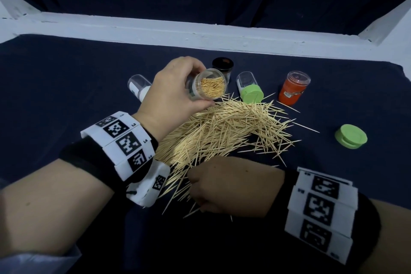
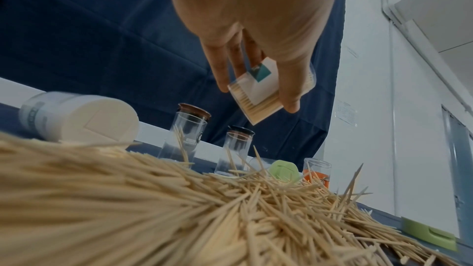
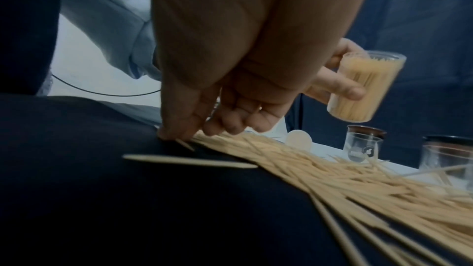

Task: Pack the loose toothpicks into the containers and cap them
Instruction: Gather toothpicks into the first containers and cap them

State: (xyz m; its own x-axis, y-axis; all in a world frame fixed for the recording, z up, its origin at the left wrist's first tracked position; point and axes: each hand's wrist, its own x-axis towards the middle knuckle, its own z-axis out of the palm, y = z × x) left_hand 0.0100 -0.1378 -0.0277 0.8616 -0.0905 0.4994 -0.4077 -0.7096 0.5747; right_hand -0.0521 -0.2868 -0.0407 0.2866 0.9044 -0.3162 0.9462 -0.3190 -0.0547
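My left hand (image 1: pixel 178 89) grips a clear uncapped container (image 1: pixel 210 84) packed with toothpicks. It is held tilted above the far left end of the pile, its open mouth facing me. The left wrist view shows my left hand (image 2: pixel 256 27) with fingers and thumb wrapped around the labelled container (image 2: pixel 256 98). A large heap of loose toothpicks (image 1: pixel 222 131) lies on the dark cloth. My right hand (image 1: pixel 222 187) rests knuckles up at the heap's near end. In the right wrist view its bent fingertips (image 3: pixel 230 126) touch the toothpicks (image 3: pixel 358 185), with nothing visibly held.
Behind the heap, a white-capped container (image 1: pixel 139 88) and a green-capped one (image 1: pixel 249 87) lie on their sides. A dark-lidded clear jar (image 1: pixel 222 66) and an orange container (image 1: pixel 293 88) stand upright. A loose green cap (image 1: pixel 351 135) sits right. A white rail (image 1: pixel 200 31) borders the far edge.
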